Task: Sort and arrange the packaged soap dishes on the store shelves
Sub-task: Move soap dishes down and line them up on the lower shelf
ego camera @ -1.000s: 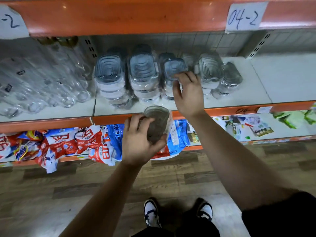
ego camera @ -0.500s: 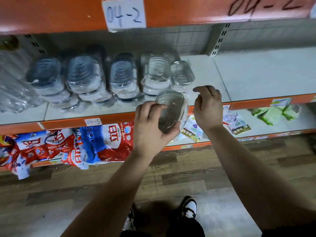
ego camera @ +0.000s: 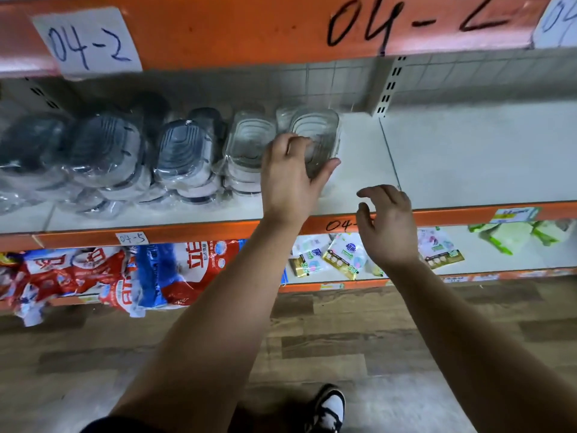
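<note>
Left hand (ego camera: 290, 179) grips soap dish (ego camera: 318, 132), lengthwise front-to-back

Shop: orange shelf rails (ego camera: 249, 26), handwritten 04-2 label (ego camera: 87, 39) up-left of the left grip (ego camera: 290, 179), bagged goods (ego camera: 175, 273) below-left, likely a price tag (ego camera: 513, 214) to its right.

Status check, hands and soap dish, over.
Left hand grips clear soap dish beside stacked dishes. Right hand open, at shelf edge. Nothing blocking the spot.

We can read "04-2" on a white paper (ego camera: 87, 39) and again in big black marks on the top orange rail (ego camera: 249, 29). A small tag (ego camera: 131, 238) lower down says "04-5".
</note>
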Available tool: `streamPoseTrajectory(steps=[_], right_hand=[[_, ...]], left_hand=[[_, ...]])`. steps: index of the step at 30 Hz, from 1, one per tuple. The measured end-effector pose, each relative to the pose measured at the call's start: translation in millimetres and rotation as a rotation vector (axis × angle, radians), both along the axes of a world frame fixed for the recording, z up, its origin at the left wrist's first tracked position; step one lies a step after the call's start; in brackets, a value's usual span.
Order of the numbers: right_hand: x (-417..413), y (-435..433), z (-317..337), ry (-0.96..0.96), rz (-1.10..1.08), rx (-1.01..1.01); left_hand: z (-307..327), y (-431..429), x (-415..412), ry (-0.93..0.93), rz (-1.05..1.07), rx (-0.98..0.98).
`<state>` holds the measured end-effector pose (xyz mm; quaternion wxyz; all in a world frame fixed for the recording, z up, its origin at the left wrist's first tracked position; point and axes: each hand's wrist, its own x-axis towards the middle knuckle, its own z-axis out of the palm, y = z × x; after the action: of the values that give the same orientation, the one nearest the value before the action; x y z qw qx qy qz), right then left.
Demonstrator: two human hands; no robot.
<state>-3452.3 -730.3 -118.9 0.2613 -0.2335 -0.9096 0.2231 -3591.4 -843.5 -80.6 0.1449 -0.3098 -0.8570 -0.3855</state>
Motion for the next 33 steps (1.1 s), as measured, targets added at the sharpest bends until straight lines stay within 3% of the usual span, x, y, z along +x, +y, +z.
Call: streamPoseTrajectory(steps=[5,15,20,27,33], right_hand=[[0,11,-5,-0.024,0.014,-0.018],[-3,12,-5,-0.043,0.058,-0.023],[2,8,6,-0.041,0.071,-0.028],[7,-3,48,-0.002,0.096,-0.09],[12,-25,103,0.108,0.145,-0.094]], left_hand=[[-9,18,-22,0.022,0.068,-0.266],[-4,34,-34,-0.102,0.164,-0.46],[0,24,-23,-0.058,0.135,-0.586],[21,-6,10,0.007,0.113,-0.504],[60,-47,53,0.156,0.143,-0.543]])
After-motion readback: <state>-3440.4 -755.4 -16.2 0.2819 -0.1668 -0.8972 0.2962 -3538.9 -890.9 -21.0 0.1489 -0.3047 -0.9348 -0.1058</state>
